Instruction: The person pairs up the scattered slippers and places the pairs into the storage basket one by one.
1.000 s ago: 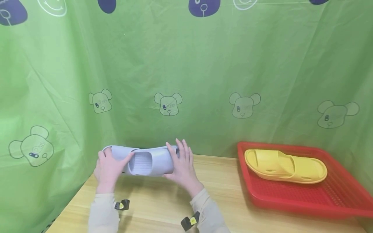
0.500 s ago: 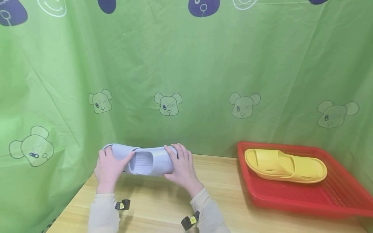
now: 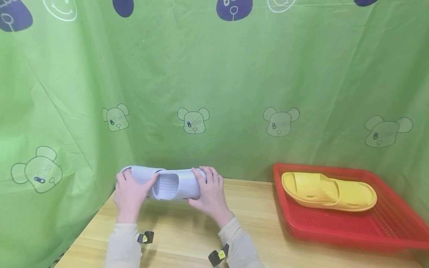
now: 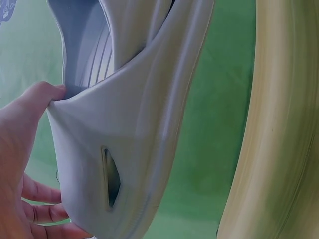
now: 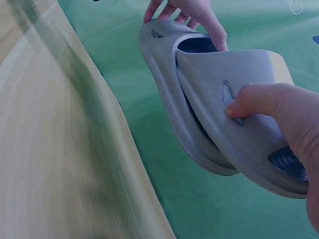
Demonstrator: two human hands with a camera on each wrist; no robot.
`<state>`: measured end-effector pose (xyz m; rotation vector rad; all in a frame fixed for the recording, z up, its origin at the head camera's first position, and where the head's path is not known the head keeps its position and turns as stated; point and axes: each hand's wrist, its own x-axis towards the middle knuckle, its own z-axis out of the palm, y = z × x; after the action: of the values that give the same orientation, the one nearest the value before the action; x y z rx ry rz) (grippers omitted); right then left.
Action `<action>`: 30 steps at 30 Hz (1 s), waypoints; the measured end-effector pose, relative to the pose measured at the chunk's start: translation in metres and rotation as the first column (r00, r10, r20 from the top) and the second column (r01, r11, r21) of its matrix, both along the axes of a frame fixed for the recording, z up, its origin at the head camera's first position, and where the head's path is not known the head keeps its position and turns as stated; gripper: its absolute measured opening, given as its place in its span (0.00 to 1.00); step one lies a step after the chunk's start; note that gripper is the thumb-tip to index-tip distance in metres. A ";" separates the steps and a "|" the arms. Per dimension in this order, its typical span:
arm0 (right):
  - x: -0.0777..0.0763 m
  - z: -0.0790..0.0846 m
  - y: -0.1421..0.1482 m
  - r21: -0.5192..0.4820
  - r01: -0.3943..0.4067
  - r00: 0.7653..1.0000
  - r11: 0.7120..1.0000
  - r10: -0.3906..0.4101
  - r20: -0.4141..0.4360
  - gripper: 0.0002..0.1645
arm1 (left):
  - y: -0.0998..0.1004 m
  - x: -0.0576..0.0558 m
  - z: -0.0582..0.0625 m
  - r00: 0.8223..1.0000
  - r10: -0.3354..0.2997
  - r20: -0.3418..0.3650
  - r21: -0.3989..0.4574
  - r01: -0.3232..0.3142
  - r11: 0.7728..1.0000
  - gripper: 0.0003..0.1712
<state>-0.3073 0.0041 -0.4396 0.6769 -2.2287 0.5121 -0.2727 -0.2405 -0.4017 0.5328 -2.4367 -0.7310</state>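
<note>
A pair of pale grey-blue slippers (image 3: pixel 188 185), one fitted into the other, is held up above the table near the green backdrop. My left hand (image 3: pixel 130 195) grips the left end, its thumb on the edge of a strap. At the right end my right hand (image 3: pixel 212 193) grips the other slipper, fingers over the top and thumb low on the near side. The right wrist view shows that thumb (image 5: pixel 254 102) pressed by a slot in the strap. In the left wrist view, the left fingers (image 4: pixel 47 214) reach behind the slipper; their tips are partly hidden.
A red plastic basket (image 3: pixel 335 236) stands on the right of the wooden table (image 3: pixel 248 212). Inside it lie yellow slippers (image 3: pixel 356 194), also fitted together. A green patterned curtain (image 3: pixel 234 85) hangs behind and along both sides.
The fingers of my right hand, raised a second ago, have come down over the slipper's end. My left hand and the slippers have shifted slightly right. The basket has stayed put.
</note>
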 end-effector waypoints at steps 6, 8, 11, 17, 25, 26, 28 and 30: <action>0.001 0.000 0.000 0.005 0.011 1.000 1.000 -0.012 0.016 0.60 | 0.008 -0.002 -0.002 1.000 0.004 -0.007 -0.007 -0.004 1.000 0.65; 0.001 0.000 0.000 0.009 0.013 1.000 1.000 -0.013 0.016 0.61 | 0.009 -0.002 -0.002 1.000 0.004 -0.006 -0.003 -0.004 1.000 0.65; 0.000 -0.001 0.000 0.027 0.011 1.000 1.000 -0.012 0.025 0.62 | 0.007 -0.003 -0.002 1.000 0.005 -0.001 -0.003 -0.005 1.000 0.66; 0.001 0.000 -0.002 0.096 -0.009 0.998 0.995 0.003 0.064 0.68 | -0.001 -0.001 -0.001 1.000 0.006 0.017 -0.020 -0.006 1.000 0.66; 0.002 -0.002 -0.004 0.166 0.015 0.993 0.986 -0.034 0.114 0.72 | -0.004 0.002 0.002 0.998 -0.008 0.059 -0.016 0.009 1.000 0.68; 0.002 -0.002 -0.004 0.164 0.015 0.993 0.986 -0.033 0.111 0.72 | -0.004 0.002 0.002 0.998 -0.008 0.063 -0.016 0.009 1.000 0.68; 0.002 -0.003 -0.004 0.156 0.012 0.994 0.988 -0.028 0.103 0.71 | -0.004 0.001 0.002 0.998 -0.007 0.065 -0.019 0.008 1.000 0.68; 0.002 -0.003 -0.004 0.151 0.009 0.995 0.988 -0.023 0.096 0.71 | -0.003 0.001 0.001 0.998 -0.005 0.062 -0.023 0.007 1.000 0.67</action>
<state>-0.3048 -0.0003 -0.4429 0.7243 -2.3808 0.3785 -0.2713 -0.2440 -0.4007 0.5472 -2.5022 -0.6974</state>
